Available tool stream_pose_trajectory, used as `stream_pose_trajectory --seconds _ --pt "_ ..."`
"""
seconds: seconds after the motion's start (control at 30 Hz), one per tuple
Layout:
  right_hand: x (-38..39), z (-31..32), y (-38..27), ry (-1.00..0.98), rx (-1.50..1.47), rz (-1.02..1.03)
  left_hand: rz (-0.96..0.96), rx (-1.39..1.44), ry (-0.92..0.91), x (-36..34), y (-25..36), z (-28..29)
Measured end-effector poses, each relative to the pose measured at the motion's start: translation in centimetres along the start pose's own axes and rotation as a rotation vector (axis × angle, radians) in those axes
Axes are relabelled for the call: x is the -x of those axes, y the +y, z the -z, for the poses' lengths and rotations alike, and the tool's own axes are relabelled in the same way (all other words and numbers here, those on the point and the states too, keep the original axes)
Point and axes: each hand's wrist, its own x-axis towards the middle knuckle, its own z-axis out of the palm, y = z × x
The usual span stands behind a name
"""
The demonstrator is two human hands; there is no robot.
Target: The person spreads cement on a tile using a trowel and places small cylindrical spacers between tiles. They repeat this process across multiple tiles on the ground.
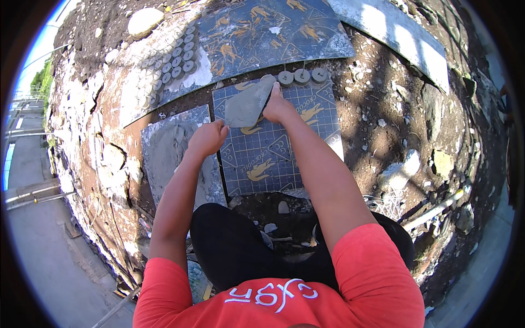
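A flat, roughly diamond-shaped plate coated in wet grey mortar (247, 105) is held tilted over the far part of a dark gridded board (273, 142). My right hand (278, 107) is closed on its right edge, the thumb along the top side. At the near left corner of the plate is my left hand (208, 139), its fingers closed in a pinch. What lies in that pinch is too small to make out. Just beyond the plate, three round grey concrete spacers (302, 76) with thin wires stand in a row on the board's far edge.
Left of the gridded board lies a mortar-smeared board (180, 147). Farther off, a large dark sheet (273, 33) bears rows of round grey spacers (178, 60) on its left. A long pale panel (399, 38) and rubble-strewn soil (377, 109) are at the right.
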Motion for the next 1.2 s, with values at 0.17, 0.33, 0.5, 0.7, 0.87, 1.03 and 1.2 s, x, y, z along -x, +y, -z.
stream_pose_trajectory --seconds 0.17,0.33,0.5,0.7,0.87,1.03,1.2 --pt "-0.2 0.0 0.3 0.026 -0.037 0.021 0.035 0.024 -0.056 1.5 -1.5 1.5" --pt "-1.2 -0.4 0.9 -0.026 -0.059 0.035 -0.03 0.088 -0.012 1.1 -1.4 0.7" --pt "-1.9 -0.7 1.0 0.037 -0.017 0.043 -0.041 0.106 -0.085 1.5 -1.8 0.2" --pt "-1.5 -0.6 0.8 0.057 -0.009 0.034 0.003 0.184 -0.03 1.9 -3.2 0.5" --pt "-1.0 0.2 0.1 -0.034 -0.028 -0.036 -0.048 0.236 -0.034 1.2 -3.0 -2.8" --pt "-0.9 0.2 0.2 -0.038 -0.035 -0.047 -0.051 0.22 -0.083 1.8 -3.0 -2.0" --pt "-1.1 -0.2 0.5 -0.004 -0.031 -0.001 -0.008 0.099 0.008 2.0 -2.9 0.4"
